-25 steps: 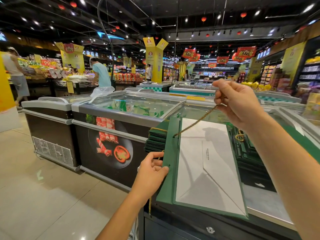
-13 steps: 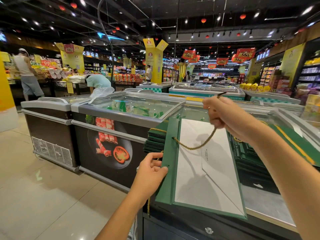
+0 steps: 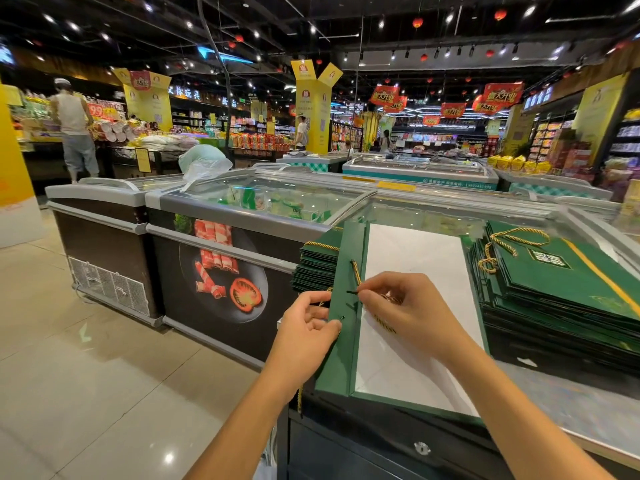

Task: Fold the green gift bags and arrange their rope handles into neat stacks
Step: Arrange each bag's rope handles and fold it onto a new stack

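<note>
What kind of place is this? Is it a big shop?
Most likely a supermarket: glass-topped freezers stand in rows, shelves of packaged food line the back, and red banners hang from the ceiling.

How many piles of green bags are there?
2. The left pile is partly hidden behind the unfolded bag; the right pile sits on the freezer top, gold rope handles lying on it. More may be out of view.
</note>
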`<state>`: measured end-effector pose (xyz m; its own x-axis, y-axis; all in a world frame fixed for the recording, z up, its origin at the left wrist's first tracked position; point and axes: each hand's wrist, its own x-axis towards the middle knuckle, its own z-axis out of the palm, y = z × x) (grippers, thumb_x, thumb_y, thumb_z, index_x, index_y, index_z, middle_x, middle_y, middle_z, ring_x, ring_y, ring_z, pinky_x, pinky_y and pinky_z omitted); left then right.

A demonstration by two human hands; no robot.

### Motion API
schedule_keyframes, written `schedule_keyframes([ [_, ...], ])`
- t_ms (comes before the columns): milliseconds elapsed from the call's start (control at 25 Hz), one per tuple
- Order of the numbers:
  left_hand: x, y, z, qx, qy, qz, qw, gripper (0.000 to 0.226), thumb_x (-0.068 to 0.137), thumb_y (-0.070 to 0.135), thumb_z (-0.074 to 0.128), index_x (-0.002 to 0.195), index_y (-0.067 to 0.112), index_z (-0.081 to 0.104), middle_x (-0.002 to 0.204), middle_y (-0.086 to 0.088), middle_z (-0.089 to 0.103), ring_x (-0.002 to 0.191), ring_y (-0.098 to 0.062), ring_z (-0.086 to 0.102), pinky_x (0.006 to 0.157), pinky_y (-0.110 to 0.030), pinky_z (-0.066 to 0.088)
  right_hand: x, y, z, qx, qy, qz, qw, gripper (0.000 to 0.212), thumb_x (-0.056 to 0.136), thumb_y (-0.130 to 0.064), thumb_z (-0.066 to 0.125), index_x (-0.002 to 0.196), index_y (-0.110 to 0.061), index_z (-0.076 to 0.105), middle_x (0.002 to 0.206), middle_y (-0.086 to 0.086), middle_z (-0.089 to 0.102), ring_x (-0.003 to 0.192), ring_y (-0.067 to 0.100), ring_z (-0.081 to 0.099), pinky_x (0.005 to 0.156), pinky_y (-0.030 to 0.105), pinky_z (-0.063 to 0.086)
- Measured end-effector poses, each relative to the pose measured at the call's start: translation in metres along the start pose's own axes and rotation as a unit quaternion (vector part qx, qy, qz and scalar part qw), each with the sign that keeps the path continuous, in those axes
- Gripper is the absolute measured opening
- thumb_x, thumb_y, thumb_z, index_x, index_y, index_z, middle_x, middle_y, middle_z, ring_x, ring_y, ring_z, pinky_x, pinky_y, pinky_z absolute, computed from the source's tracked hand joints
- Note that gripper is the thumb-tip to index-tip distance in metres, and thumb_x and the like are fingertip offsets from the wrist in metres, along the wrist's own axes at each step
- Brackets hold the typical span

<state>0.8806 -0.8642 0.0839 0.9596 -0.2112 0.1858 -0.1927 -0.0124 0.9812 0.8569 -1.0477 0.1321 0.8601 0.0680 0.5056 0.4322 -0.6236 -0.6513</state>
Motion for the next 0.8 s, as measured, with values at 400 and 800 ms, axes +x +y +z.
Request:
schedule_keyframes([
  [400,0.001,-0.012,-0.009,-0.058,-0.04,0.048,0.996,0.033,0.097,0.004,0.062,0.124,0.023,0.063,0.109,-0.004,0.075,0.101,-0.021,0.072,0.084,-0.031,0.059,-0.016,0.016,0.017,0.03,0.007,-0.032,0.999,0.018,0.088,-0.011,0.076,0.079,-0.027,0.077,0.063,-0.015,0.06,0.054,0.006,0.043,0.056,0.02,0.036],
  [800,0.001,-0.013,-0.014,-0.074,-0.081,0.054,0.993,0.037,0.102,0.004,0.052,0.129,0.026,0.063,0.11,-0.006,0.074,0.104,-0.023,0.071,0.085,-0.031,0.056,-0.014,0.023,0.021,0.029,0.017,-0.049,0.998,0.015,0.089,-0.013,0.076,0.09,-0.027,0.08,0.079,-0.012,0.073,0.063,0.011,0.057,0.06,0.016,0.041],
])
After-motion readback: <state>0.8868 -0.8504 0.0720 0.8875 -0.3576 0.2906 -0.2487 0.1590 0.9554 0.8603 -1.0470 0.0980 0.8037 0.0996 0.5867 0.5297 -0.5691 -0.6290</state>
